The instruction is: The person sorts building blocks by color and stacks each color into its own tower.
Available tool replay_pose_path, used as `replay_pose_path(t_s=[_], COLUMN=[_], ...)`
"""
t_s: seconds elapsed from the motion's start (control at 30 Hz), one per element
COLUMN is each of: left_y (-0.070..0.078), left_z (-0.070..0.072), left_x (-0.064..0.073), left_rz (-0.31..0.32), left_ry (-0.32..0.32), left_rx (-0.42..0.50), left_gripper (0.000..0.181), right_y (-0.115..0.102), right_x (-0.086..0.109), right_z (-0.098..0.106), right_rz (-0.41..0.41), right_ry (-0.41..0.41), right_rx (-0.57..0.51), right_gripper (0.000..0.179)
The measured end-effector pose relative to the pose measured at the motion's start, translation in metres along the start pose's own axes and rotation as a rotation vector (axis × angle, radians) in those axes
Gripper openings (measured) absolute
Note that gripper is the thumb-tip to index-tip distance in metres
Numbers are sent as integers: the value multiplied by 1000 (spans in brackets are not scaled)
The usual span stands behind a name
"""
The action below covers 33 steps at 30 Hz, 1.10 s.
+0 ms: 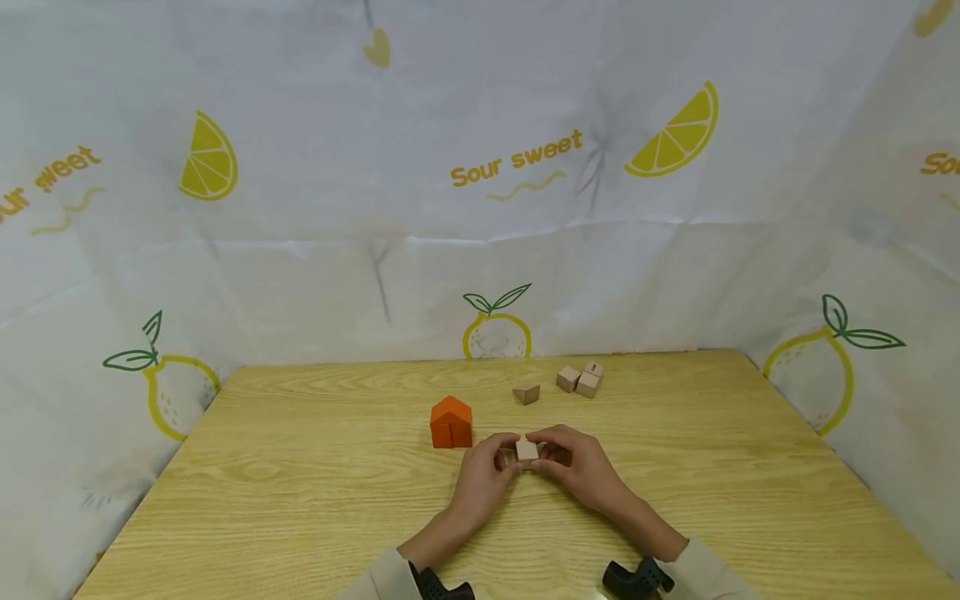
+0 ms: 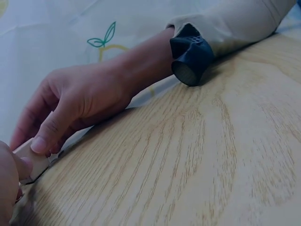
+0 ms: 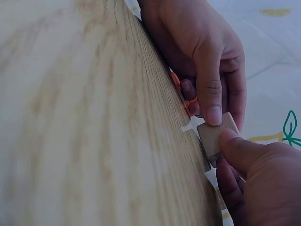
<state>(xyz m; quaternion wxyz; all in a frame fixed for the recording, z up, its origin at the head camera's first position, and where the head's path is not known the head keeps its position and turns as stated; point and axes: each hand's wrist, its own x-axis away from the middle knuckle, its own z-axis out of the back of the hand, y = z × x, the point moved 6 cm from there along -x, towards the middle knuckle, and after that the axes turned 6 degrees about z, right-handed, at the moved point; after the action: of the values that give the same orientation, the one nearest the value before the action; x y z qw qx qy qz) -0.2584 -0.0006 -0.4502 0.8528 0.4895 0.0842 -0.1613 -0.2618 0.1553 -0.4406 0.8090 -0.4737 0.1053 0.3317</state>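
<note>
A small plain wooden block (image 1: 527, 451) stands at the table's near middle, between both hands. From its left side my left hand (image 1: 482, 477) pinches it with thumb and fingers. On the opposite side, my right hand (image 1: 588, 469) grips it the same way. Close up in the right wrist view, both thumbs press on the near face of the block (image 3: 210, 135). Fingers hide part of its sides. Left of the hands sits an orange house-shaped group of blocks (image 1: 451, 423) with a peaked top.
Beyond the hands lies a wooden triangular block (image 1: 527, 393). Several plain wooden blocks (image 1: 588, 383) are grouped farther back on the right. The wood-grain table (image 1: 300, 483) ends at a white lemon-printed curtain (image 1: 337, 283) along the back and sides.
</note>
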Motion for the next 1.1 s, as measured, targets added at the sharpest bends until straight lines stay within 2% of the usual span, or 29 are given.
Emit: replay_pose_path(t_s=[0.43,0.73,0.97,1.1], left_y=[1,2,0,0], left_z=[1,2,0,0], left_x=[0,0,-1,-2], left_rz=[-25,-28,18,35], left_ry=[-11,11,6,2], left_rx=[-33,-37,-48,-37], left_gripper=[33,33,35,34], right_y=[2,3,4,3], right_x=[0,-1,-2,-3], right_z=[-1,-1,-1,-1], right_rz=[-16,-26,-37,-13], right_ry=[0,10,20,31], right_rx=[13,29,39,58], right_gripper=[36,36,36,36])
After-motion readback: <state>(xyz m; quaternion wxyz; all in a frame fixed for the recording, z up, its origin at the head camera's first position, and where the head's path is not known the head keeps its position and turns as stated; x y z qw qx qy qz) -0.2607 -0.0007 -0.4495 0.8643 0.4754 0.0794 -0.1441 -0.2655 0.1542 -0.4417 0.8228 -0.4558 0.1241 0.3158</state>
